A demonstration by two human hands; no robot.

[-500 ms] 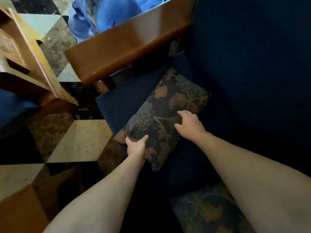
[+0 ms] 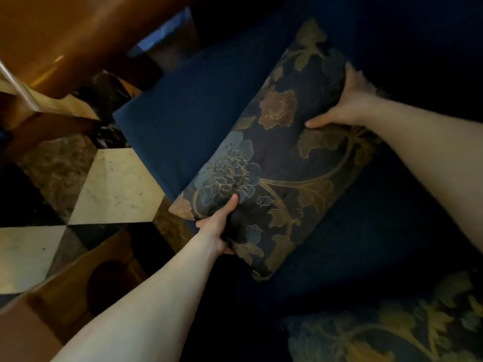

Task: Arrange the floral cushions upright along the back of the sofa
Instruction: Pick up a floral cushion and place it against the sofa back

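Gripped by both hands now, where half a second before only rested on: left hand [image 2: 219, 228] clamped on the near lower corner of the floral cushion [image 2: 271, 163], thumb on the patterned face and fingers tucked underneath; right hand [image 2: 347, 105] closed over the far upper edge, thumb across the front, fingers hidden behind. Lifted off the flat, it seemed, and tipped up between the two hands, patterned face turned toward the camera, top corner reaching beyond the right hand toward the dark sofa back [image 2: 418, 35]. Whether clear of the blue seat [image 2: 183, 121] or touching it along the lower edge, impossible to tell. Drawn much closer than before, filling the view between the arms. Judged as the start of the real work: from a loose touch to a firm two-handed hold, ready to be stood against the back. Not yet upright, not yet placed. Below the right forearm, a second floral cushion [image 2: 379, 333] lay flat on the seat, untouched, left for after
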